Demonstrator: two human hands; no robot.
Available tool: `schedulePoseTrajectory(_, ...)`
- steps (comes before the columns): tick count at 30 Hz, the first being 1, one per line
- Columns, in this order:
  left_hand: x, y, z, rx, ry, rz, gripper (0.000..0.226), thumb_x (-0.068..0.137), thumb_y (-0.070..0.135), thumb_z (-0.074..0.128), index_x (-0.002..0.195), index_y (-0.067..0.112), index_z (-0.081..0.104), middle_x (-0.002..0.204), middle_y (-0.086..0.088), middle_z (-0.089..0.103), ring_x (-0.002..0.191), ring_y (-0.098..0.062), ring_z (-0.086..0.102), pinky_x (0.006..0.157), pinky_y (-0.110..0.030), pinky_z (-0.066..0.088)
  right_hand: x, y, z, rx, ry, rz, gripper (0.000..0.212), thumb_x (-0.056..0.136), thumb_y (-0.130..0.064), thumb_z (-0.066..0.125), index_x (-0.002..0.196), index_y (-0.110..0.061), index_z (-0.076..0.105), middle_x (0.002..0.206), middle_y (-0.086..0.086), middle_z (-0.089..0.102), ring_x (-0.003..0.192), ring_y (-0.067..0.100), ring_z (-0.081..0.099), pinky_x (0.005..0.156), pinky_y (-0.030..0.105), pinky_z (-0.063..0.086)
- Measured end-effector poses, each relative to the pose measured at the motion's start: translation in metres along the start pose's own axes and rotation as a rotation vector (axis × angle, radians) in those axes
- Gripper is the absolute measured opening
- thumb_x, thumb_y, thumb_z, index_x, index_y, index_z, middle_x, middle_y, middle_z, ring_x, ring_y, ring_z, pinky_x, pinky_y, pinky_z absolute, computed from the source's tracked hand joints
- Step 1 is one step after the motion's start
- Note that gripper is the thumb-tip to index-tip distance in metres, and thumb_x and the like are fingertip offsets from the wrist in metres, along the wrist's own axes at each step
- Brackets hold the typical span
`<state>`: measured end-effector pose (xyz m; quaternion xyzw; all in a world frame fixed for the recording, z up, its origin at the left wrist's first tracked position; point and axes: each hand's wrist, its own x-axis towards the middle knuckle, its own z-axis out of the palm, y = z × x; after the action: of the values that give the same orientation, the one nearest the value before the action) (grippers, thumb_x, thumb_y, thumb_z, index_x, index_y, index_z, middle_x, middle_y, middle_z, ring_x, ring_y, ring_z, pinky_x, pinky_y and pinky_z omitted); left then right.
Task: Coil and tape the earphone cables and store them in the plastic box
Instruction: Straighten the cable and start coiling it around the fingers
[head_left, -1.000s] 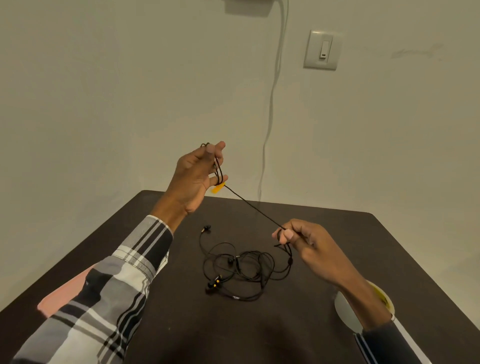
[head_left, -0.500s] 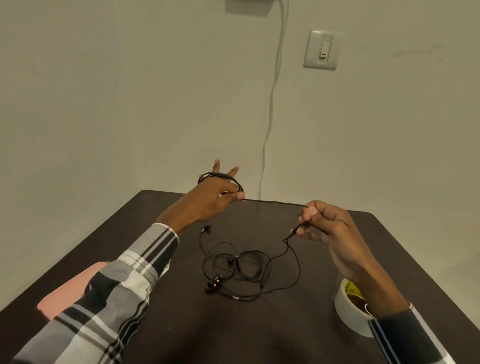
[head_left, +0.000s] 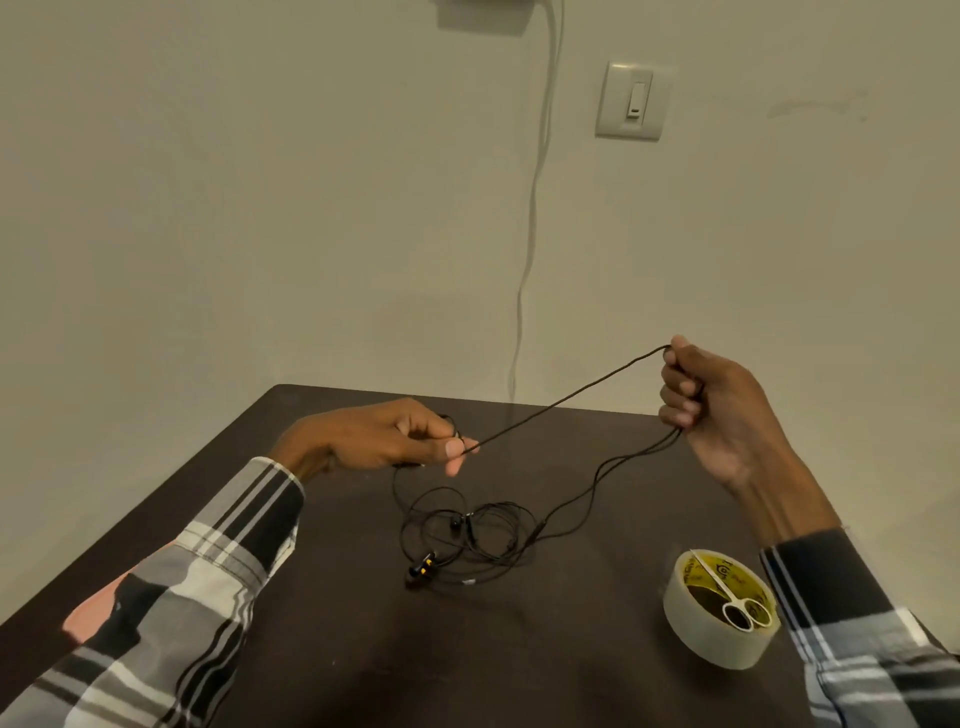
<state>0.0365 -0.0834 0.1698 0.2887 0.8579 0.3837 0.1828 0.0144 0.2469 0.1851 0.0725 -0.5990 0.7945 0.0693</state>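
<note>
Dark table (head_left: 337, 649) against a pale wall, left hand (head_left: 379, 439) pinching the black earphone cable (head_left: 566, 402), right hand (head_left: 711, 410) gripping it raised, tangled remainder on the tabletop, tape roll (head_left: 691, 623) near right.

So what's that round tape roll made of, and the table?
The pale round roll of tape looks like glossy clear or off-white plastic film wound on a yellow printed core, probably card. The dark brown table looks like matt wood or wood-look laminate; its faint grain leaves that open.
</note>
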Motion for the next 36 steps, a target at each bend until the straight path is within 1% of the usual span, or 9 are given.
schedulePoseTrajectory(4, -0.010, -0.002, 0.002, -0.128, -0.119, 0.053, 0.031, 0.101, 0.021, 0.045, 0.080, 0.002, 0.058, 0.122, -0.005, 0.070, 0.127, -0.002, 0.054, 0.079, -0.022, 0.040, 0.010, 0.004, 0.000, -0.300, 0.049, -0.090, 0.026, 0.097, -0.034, 0.063, 0.087, -0.011, 0.069, 0.056, -0.006, 0.037, 0.046, 0.007, 0.026, 0.045, 0.020, 0.024)
schedulePoseTrajectory(7, -0.017, -0.003, 0.005, -0.285, -0.209, 0.201, 0.031, 0.099, 0.029, 0.047, 0.083, 0.003, 0.053, 0.100, -0.003, 0.073, 0.098, 0.006, 0.064, 0.083, -0.038, 0.036, 0.015, 0.005, 0.006, -0.475, 0.079, -0.179, 0.027, 0.090, -0.037, 0.071, 0.087, -0.011, 0.076, 0.055, -0.005, 0.045, 0.049, 0.005, 0.036, 0.049, 0.019, 0.030)
schedulePoseTrajectory(10, -0.022, -0.008, 0.005, -0.572, -0.236, 0.397, 0.024, 0.100, 0.030, 0.051, 0.084, 0.015, 0.062, 0.131, -0.009, 0.064, 0.131, -0.021, 0.054, 0.111, -0.061, 0.031, 0.018, 0.010, 0.013, -0.561, 0.050, -0.215, 0.028, 0.087, -0.034, 0.075, 0.087, -0.005, 0.077, 0.062, 0.001, 0.055, 0.048, 0.000, 0.042, 0.048, 0.009, 0.037)
schedulePoseTrajectory(12, -0.020, -0.005, 0.006, -0.791, -0.237, 0.499, 0.022, 0.100, 0.025, 0.053, 0.084, 0.014, 0.065, 0.150, -0.027, 0.041, 0.145, -0.044, 0.026, 0.112, -0.068, 0.020, 0.018, 0.018, 0.020, -0.576, 0.011, -0.203, 0.028, 0.086, -0.030, 0.077, 0.085, -0.003, 0.076, 0.065, 0.004, 0.058, 0.049, 0.001, 0.042, 0.049, 0.007, 0.038)
schedulePoseTrajectory(15, -0.014, 0.006, 0.006, -0.951, -0.183, 0.623, 0.026, 0.100, 0.027, 0.054, 0.087, 0.010, 0.069, 0.155, -0.031, 0.028, 0.145, -0.053, 0.015, 0.108, -0.075, 0.011, 0.017, 0.033, 0.030, -0.558, -0.047, -0.168, 0.025, 0.084, -0.029, 0.078, 0.083, -0.004, 0.077, 0.068, 0.006, 0.061, 0.053, 0.002, 0.046, 0.056, 0.008, 0.043)
schedulePoseTrajectory(23, 0.003, 0.022, -0.005, -1.191, -0.067, 0.781, 0.030, 0.102, 0.026, 0.047, 0.093, 0.005, 0.066, 0.159, -0.027, 0.014, 0.143, -0.054, 0.008, 0.102, -0.079, 0.009, 0.005, 0.067, 0.049, -0.457, -0.109, -0.096, 0.018, 0.083, -0.024, 0.080, 0.086, -0.006, 0.078, 0.070, -0.005, 0.071, 0.064, -0.005, 0.061, 0.064, 0.008, 0.047)
schedulePoseTrajectory(29, 0.016, 0.032, -0.006, -1.175, 0.269, 0.743, 0.039, 0.099, 0.034, 0.034, 0.083, 0.022, 0.068, 0.155, -0.023, 0.031, 0.139, -0.048, 0.036, 0.097, -0.070, 0.043, -0.024, 0.089, 0.067, -0.441, -0.167, -0.019, 0.017, 0.083, -0.023, 0.080, 0.087, -0.007, 0.079, 0.069, -0.012, 0.072, 0.064, -0.008, 0.061, 0.063, 0.008, 0.046)
schedulePoseTrajectory(32, 0.023, 0.035, -0.007, -1.077, 0.432, 0.663, 0.019, 0.088, 0.043, 0.060, 0.078, 0.028, 0.067, 0.152, -0.017, 0.043, 0.137, -0.043, 0.042, 0.091, -0.064, 0.050, -0.041, 0.094, 0.075, -0.440, -0.216, -0.007, 0.018, 0.084, -0.021, 0.079, 0.085, -0.003, 0.079, 0.067, -0.011, 0.072, 0.064, -0.007, 0.063, 0.065, 0.009, 0.046)
schedulePoseTrajectory(36, 0.026, 0.027, -0.010, -0.928, 0.541, 0.498, 0.035, 0.066, 0.057, 0.081, 0.077, 0.028, 0.065, 0.146, -0.005, 0.054, 0.138, -0.035, 0.041, 0.089, -0.060, 0.052, -0.052, 0.085, 0.073, -0.482, -0.268, -0.015, 0.021, 0.087, -0.026, 0.076, 0.083, -0.006, 0.079, 0.052, -0.016, 0.058, 0.051, -0.004, 0.051, 0.068, 0.012, 0.046)
